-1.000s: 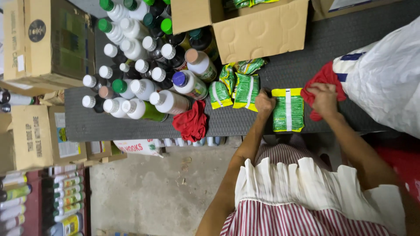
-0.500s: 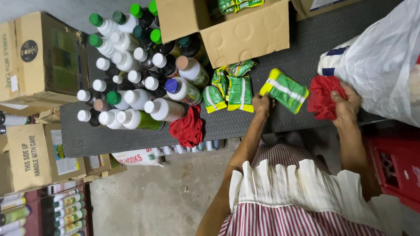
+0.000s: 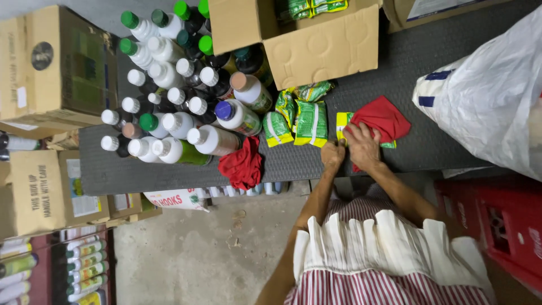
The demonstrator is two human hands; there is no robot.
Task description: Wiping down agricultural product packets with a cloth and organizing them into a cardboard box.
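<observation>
Head view: right hand (image 3: pixel 364 146) presses one red cloth (image 3: pixel 384 120) on one green-yellow packet (image 3: pixel 342 122); left hand (image 3: pixel 333 153) grips the packet's edge; second red cloth (image 3: pixel 243 166) lower centre; dark desk (image 3: pixel 141 172), concrete floor (image 3: pixel 186 254).

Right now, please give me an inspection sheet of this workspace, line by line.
Surface: dark ribbed table.
Job's things: green-yellow packet under red cloth.
Clutter: capped bottles, three more packets, second red cloth, open cardboard box, white plastic bag.
Grips: left hand at the packet's edge; right hand presses the cloth.
Cables: nothing seen.
Surroundings: stacked cartons, red crate, concrete floor.
</observation>
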